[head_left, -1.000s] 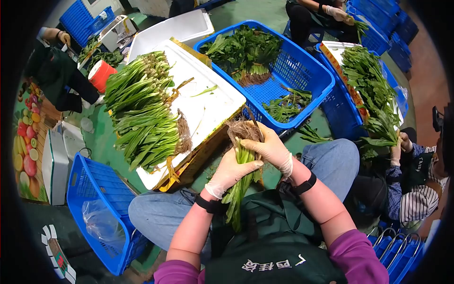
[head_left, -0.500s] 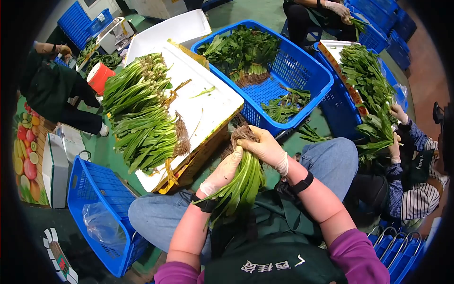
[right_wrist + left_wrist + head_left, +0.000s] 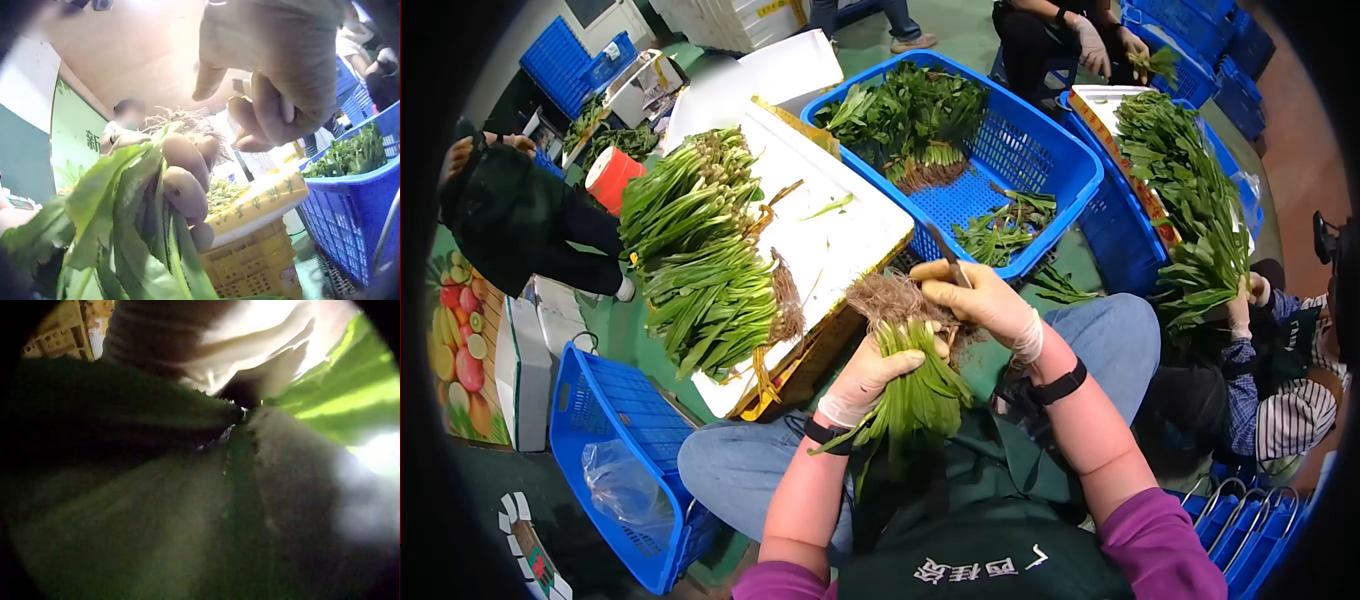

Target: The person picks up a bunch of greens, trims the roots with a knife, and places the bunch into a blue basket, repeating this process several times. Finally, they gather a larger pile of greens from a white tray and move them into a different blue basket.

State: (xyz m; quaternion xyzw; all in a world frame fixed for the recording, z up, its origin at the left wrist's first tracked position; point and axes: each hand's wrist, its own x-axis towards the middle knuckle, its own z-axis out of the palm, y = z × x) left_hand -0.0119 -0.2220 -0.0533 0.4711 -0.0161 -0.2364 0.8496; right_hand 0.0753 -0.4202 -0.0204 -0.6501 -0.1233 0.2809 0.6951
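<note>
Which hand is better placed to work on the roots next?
Probably the right. The left hand is wrapped around the greens, just below the roots. The right hand is beside the roots, off the stems, holding a thin dark strip.

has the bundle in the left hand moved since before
Yes, leftward: in the head view the bundle's roots now overlap the edge of the white board.

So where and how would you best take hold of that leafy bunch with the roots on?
Probably round its pale stems, from the side, as the left hand does: the bunch narrows there, while the roots and leaves spread wider above and below.
</note>
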